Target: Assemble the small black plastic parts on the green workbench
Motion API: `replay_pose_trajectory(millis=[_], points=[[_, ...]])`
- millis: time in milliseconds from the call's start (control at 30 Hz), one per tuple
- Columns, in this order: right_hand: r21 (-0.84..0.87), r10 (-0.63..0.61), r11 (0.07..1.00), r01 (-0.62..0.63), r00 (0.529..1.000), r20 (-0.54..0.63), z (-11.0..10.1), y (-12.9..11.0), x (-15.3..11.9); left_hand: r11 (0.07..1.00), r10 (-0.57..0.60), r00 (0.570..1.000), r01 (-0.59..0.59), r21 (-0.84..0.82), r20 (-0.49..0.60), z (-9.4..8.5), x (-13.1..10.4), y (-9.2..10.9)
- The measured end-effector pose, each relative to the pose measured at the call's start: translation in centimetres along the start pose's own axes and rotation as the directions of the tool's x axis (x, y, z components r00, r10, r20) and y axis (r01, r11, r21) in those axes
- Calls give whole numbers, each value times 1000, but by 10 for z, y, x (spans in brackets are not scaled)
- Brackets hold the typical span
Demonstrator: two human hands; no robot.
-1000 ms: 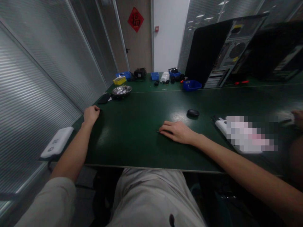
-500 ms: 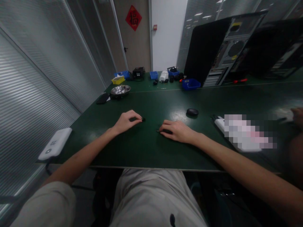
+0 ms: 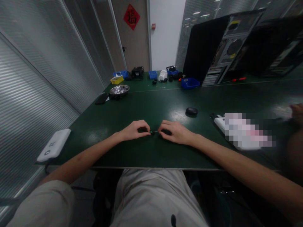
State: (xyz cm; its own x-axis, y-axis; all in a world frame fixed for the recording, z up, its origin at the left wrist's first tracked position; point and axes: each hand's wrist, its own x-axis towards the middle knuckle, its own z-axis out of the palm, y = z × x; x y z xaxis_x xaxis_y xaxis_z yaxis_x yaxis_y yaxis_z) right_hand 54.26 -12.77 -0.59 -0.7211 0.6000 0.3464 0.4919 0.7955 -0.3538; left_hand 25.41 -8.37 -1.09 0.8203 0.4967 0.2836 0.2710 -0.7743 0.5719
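My left hand pinches a small dark part between thumb and fingertips, low over the green table. Opposite it, my right hand is closed on a thin tool with a slim metal shaft; the fingers hide most of it. The shaft's tip points left and meets the small part, or comes very close; I cannot tell which. Further up and to the right lies a black computer mouse.
Left, a white device lies by the table edge. A metal bowl holds small pieces. Behind are a yellow tray, a blue bin and a computer case. Another person's hand shows at far right.
My left hand has moved right and toward me, bringing the small dark part to the tool's tip. My right hand has stayed nearly in place.
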Motion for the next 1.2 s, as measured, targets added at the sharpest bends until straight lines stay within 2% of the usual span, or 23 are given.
replay_pose_trajectory(millis=[200, 367, 967, 1200], points=[[20, 3, 1000, -3, 1000, 10, 5, -1, 1, 1000, -31, 999, 31, -4, -30, 0, 0, -1], [13, 5, 1000, -5, 1000, 15, 7, -2, 2, 997, 29, 999, -32, -65, -42, 3, 1, -7], [97, 14, 995, -8, 998, -63, 12, -6, 5, 997, 23, 998, -28, -75, -64, 5, 0, -9], [26, -16, 1000, 17, 999, -31, 11, -7, 4, 997, 37, 997, -41, -65, -70, 5, -1, -9]])
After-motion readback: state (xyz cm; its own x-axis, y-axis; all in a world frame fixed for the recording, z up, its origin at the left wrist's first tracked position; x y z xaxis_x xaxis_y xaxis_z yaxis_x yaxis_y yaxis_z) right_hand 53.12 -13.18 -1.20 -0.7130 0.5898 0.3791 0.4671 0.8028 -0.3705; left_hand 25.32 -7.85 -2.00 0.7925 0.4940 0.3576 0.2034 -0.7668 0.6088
